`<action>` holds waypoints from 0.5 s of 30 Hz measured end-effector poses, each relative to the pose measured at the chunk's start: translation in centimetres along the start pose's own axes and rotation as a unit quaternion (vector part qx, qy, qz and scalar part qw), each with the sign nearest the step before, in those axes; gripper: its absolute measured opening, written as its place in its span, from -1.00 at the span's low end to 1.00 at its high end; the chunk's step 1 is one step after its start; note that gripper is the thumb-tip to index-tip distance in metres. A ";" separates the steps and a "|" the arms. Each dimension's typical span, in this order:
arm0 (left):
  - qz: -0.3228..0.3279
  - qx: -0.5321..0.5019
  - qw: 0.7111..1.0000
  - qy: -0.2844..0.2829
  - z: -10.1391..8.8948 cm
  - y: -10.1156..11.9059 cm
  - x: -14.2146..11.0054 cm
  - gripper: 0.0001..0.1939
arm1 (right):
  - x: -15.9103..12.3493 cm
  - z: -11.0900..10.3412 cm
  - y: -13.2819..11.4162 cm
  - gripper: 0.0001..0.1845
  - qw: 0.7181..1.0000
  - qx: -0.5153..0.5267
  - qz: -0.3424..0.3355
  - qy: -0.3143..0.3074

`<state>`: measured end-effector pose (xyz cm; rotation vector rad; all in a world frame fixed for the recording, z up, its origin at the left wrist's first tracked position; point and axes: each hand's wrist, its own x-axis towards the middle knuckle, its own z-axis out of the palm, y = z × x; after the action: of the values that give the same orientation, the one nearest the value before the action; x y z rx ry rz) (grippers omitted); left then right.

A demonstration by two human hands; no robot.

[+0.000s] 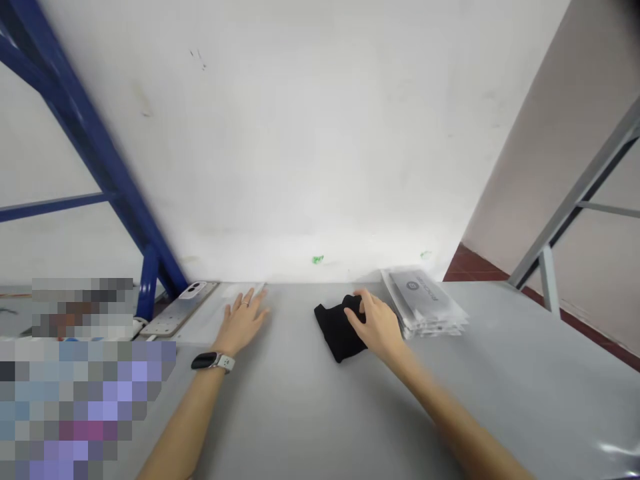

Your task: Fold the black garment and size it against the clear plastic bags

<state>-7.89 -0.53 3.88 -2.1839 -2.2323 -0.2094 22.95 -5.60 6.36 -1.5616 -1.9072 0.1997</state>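
Our hands work over a grey desk (280, 407), the left (243, 327) open with fingers spread on a pale, clear-looking sleeve (203, 323) beside a phone (175, 313). Our right (377, 323) curves over the black cloth (336, 333), which lies flat between our hands, near the stacked plastic packets (425, 300). We judge this as handling the cloth; securing it would call for closed fingertips, though whether they pinch it now, we cannot tell.
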 end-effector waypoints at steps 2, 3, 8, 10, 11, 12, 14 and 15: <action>0.008 -0.003 1.000 -0.003 -0.1 0.3 -0.1 -0.41 | 0.3 0.7 1.0 -0.53 0.993 -0.106 0.022 -0.037; 0.011 -0.004 1.000 -0.003 -0.1 0.5 -0.2 -0.41 | 0.4 1.1 1.5 -0.48 0.989 -0.134 0.028 -0.056; 0.025 -0.008 1.000 0.000 -0.3 1.2 -0.4 -0.42 | 0.9 1.6 2.4 -0.58 0.990 -0.068 0.059 -0.111; 0.026 -0.011 1.000 0.000 -0.3 1.3 -0.4 -0.42 | 1.0 1.3 2.4 -0.61 0.993 -0.045 0.061 -0.090; 0.025 -0.013 1.000 -0.001 -0.4 1.4 -0.4 -0.42 | 1.1 1.1 2.4 -0.63 0.994 -0.065 0.056 -0.070; 0.024 -0.015 1.000 -0.003 -0.4 1.4 -0.4 -0.42 | 1.1 0.9 2.5 -0.65 0.992 -0.101 0.051 -0.049; 0.023 -0.017 1.000 -0.004 -0.4 1.5 -0.5 -0.42 | 1.2 0.6 2.8 -0.70 0.983 -0.176 0.047 -0.027; 0.024 -0.018 1.000 -0.004 -0.5 1.4 -0.5 -0.42 | 1.3 0.6 3.0 -0.73 0.977 -0.204 0.050 -0.033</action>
<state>-6.49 -1.03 4.42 -2.2565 -2.1952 -0.2422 25.00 -3.44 4.86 -1.9402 -2.0121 -0.1072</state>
